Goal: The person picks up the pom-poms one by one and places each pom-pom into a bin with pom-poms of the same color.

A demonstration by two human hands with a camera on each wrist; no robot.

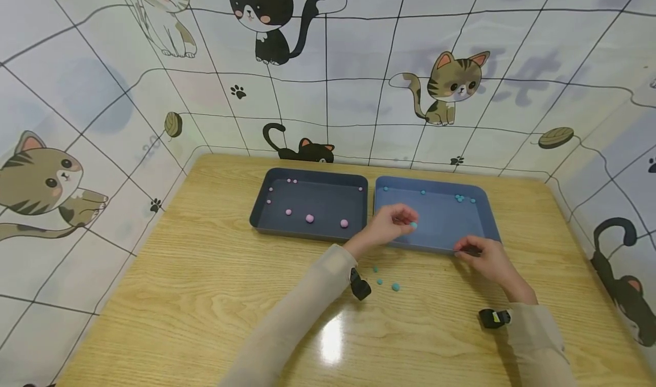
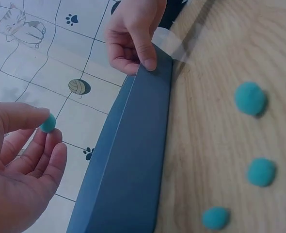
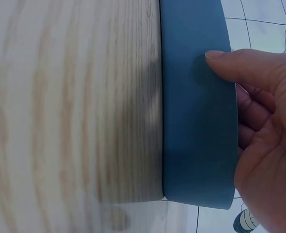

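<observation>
My left hand [image 1: 385, 226] pinches a small teal ball [image 2: 48, 123] between thumb and fingertips, above the near left part of the blue tray [image 1: 435, 219]. At that tray's near right edge, my right hand [image 1: 484, 257] grips the wall, thumb outside and fingers inside, as the right wrist view shows. Several teal balls [image 1: 459, 198] lie along the far side of the blue tray. On the wooden table in front of it are three more teal balls; the largest ball [image 1: 396, 287] is nearest me.
Left of the blue tray stands a dark grey tray [image 1: 302, 236] with several pink balls [image 1: 310, 218] of differing sizes. The wooden table [image 1: 205, 296] ends at walls covered with cat-print sheeting [image 1: 359, 102] at the back and sides.
</observation>
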